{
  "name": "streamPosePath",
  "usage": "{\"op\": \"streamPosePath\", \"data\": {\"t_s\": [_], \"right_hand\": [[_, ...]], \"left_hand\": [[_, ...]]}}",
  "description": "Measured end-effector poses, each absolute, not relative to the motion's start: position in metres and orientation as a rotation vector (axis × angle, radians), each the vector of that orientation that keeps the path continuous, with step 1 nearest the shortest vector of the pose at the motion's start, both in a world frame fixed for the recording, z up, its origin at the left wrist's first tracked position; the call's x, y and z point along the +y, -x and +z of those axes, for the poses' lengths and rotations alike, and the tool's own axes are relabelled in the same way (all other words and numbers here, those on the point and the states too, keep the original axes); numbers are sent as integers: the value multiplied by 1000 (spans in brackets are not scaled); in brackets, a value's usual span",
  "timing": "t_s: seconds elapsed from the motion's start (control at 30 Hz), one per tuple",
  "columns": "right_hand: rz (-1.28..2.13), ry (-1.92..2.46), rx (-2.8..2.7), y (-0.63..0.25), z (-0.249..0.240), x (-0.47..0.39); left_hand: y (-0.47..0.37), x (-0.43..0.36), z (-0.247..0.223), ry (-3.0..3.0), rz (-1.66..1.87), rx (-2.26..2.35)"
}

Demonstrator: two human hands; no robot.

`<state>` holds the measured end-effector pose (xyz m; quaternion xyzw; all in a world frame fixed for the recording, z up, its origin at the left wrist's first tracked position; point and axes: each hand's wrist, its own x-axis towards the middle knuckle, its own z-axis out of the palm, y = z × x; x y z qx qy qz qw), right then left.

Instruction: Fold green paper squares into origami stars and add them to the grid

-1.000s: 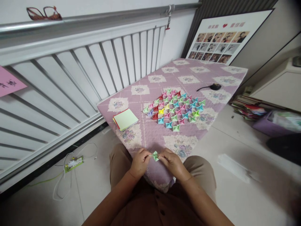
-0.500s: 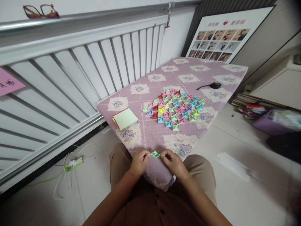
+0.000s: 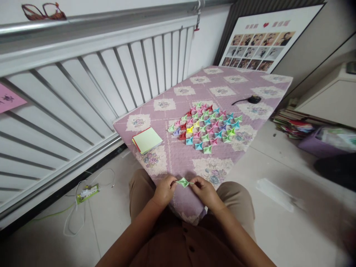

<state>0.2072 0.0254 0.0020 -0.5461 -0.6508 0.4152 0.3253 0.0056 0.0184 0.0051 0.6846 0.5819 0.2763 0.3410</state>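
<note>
A small green folded paper piece, with pointed ends and a diamond-shaped middle, is held over the near corner of the table. My left hand pinches its left tip and my right hand pinches its right tip. Farther up the cloth, several folded paper pieces in green, pink, blue, red, yellow and purple stand in close rows. Left of them lies a stack of square paper, pale green on top with red and yellow edges showing.
A purple floral cloth covers the table. A black object with a cable lies at the back right. The white radiator runs along the left. A power strip with cords is on the floor. A photo board leans behind the table.
The view has shifted slightly. Both hands keep their pinch on the green paper piece, whose diamond-shaped middle looks a little wider.
</note>
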Motion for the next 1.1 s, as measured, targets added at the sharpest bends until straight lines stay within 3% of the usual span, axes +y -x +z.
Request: {"op": "streamPosePath", "data": {"t_s": [0.6, 1.1], "right_hand": [[625, 1293, -2167, -186, 28, 36], [338, 1722, -2565, -170, 47, 35]], "left_hand": [[-8, 20, 1, -2067, 517, 1562], [-10, 18, 0, -2103, 464, 1646]]}}
